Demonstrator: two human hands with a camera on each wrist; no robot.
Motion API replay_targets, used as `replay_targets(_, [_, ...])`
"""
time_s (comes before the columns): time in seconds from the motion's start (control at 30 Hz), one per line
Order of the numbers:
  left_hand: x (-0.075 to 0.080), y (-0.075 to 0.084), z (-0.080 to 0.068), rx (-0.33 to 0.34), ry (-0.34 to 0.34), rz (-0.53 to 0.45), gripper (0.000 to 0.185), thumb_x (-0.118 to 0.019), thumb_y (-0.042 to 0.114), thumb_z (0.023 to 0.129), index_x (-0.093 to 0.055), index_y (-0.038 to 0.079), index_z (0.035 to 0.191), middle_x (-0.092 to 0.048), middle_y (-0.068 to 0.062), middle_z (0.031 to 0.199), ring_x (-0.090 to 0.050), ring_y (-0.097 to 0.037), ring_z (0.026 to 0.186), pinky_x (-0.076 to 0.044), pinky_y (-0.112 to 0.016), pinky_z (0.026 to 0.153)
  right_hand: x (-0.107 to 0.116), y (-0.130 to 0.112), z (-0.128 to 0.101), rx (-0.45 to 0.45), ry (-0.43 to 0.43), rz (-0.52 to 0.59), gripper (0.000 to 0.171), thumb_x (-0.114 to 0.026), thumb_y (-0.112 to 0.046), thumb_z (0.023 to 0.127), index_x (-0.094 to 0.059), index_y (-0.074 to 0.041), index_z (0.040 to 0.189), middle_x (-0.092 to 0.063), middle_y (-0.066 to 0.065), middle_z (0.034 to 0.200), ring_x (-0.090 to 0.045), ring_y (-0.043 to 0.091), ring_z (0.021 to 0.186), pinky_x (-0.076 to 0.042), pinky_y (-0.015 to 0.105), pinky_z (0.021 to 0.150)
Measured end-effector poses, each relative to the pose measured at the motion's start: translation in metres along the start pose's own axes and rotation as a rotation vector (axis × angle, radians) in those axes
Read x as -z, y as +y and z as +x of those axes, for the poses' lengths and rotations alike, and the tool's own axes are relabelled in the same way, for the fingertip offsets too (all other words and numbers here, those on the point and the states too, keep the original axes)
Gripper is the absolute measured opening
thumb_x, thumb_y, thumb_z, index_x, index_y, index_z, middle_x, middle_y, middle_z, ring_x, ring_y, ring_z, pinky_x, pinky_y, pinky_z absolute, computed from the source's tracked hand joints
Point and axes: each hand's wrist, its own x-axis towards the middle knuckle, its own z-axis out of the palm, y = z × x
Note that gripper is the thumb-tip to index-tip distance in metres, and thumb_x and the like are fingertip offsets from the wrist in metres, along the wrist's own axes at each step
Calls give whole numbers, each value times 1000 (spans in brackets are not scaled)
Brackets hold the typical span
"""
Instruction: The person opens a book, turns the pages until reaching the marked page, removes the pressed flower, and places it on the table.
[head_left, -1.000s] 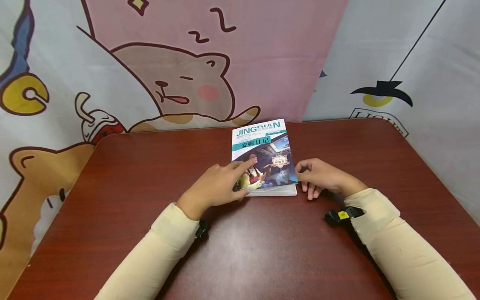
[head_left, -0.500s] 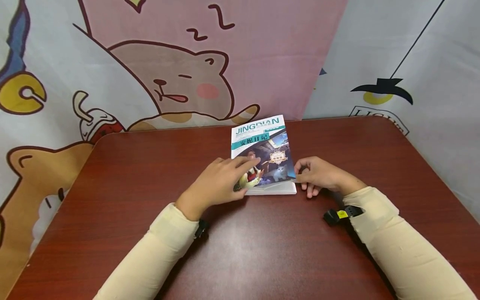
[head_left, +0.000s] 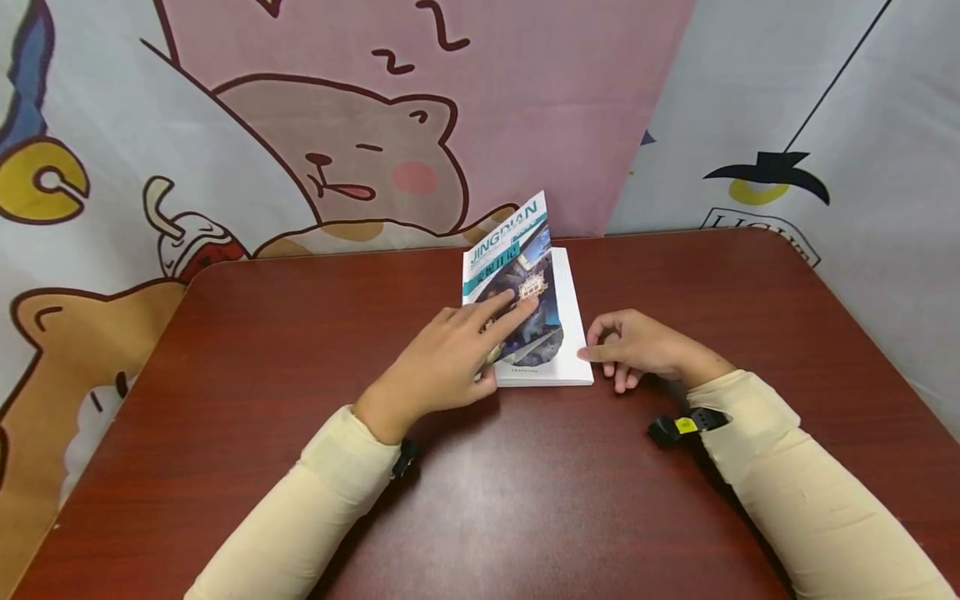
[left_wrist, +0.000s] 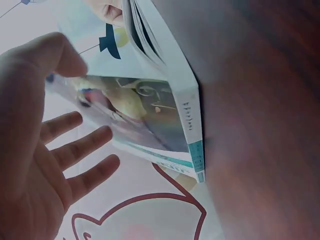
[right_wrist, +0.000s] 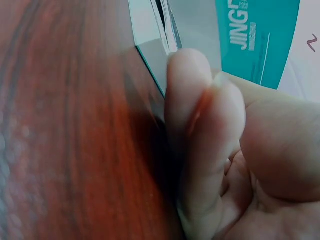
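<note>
A paperback book lies on the table, its teal and dark front cover raised at an angle over a white page with a grey picture. My left hand is at the cover's left side, fingers extended across its outer face; in the left wrist view those fingers are spread beside the spine. At the book's lower right edge, my right hand has curled fingers, with the thumb tip on the page margin. The right wrist view shows its thumb and fingertip close together at the page block.
The reddish-brown table reaches back to a cartoon-printed cloth hanging behind it. A black strap with a yellow tag is worn at the right wrist.
The front cover has swung up and leftward, baring the white page beneath. My left fingers have moved slightly right along the cover; my right hand has stayed nearly in place.
</note>
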Motion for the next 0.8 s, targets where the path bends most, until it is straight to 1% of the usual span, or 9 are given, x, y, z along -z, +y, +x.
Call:
replay_targets(0.13, [2,1,1,-9,25,33,88,-61,20,83,-20,22,161,-38,-12,158,-53,-30,134,-48,-50,100,1,0,1,-3,3,-6,39,-76,-30,89,-56,0,103,-60,8,66,-64,18,46,-53,32,43])
replay_targets(0.4, [9,4,3,-21,106,76,92,-66,23,79,-23,21,160,-28,-11,164,-41,-34,143,-40,-50,108,0,-1,1,-2,3,-16,38,-76,-31,89,-57,0,102,-61,8,67,-65,19,46,-53,33,43])
replay_targets(0.47, [10,4,3,-22,130,89,92,-67,23,79,-24,22,160,-27,-11,164,-39,-34,144,-38,-51,110,0,-1,1,-1,4,-17,38,-76,-31,89,-57,0,102,-61,8,67,-65,19,46,-53,33,43])
replay_targets(0.63, [14,5,3,-28,181,129,86,-64,22,80,-29,24,158,-26,-12,165,-32,-32,149,-32,-54,115,0,0,1,2,2,-11,38,-76,-30,89,-57,0,103,-61,8,66,-65,19,46,-54,34,43])
replay_targets(0.8, [22,6,3,-62,230,167,81,-62,19,80,-36,25,156,-26,-13,165,-22,-31,154,-19,-57,122,-1,1,2,3,4,-13,38,-76,-30,89,-57,0,102,-61,8,66,-65,19,46,-54,34,44])
